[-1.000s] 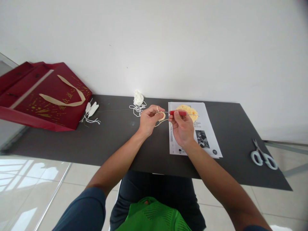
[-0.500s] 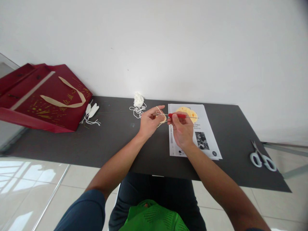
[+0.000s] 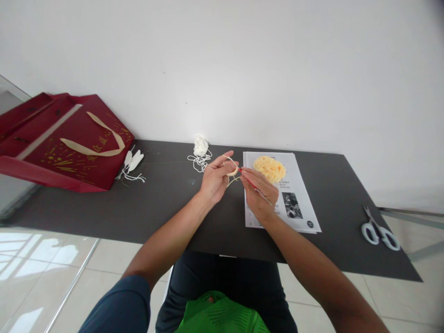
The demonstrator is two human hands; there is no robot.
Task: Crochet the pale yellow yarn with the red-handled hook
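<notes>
My left hand (image 3: 215, 178) pinches a small piece of pale yellow crochet work (image 3: 233, 171), with a strand of yarn running over its raised index finger. Close beside it, my right hand (image 3: 259, 190) is closed around a crochet hook (image 3: 255, 186) with a red handle and a metal shaft. The hook's rear end slants down toward me across the hand, while its tip is hidden at the yellow piece. Just beyond my right hand, a ball of yellow yarn (image 3: 269, 169) rests on printed sheets (image 3: 301, 203).
A tangle of white yarn (image 3: 200, 147) lies near the wall. To the left are white crocheted pieces (image 3: 133, 161) with loose ends and a dark red gift bag (image 3: 69, 143). Scissors (image 3: 379, 233) with pale handles lie near the right edge of the dark table (image 3: 166, 203).
My right hand has turned, so the hook has swung from nearly level to slanting down toward me. The yellow yarn ball is more exposed now. My left hand has stayed nearly in place.
</notes>
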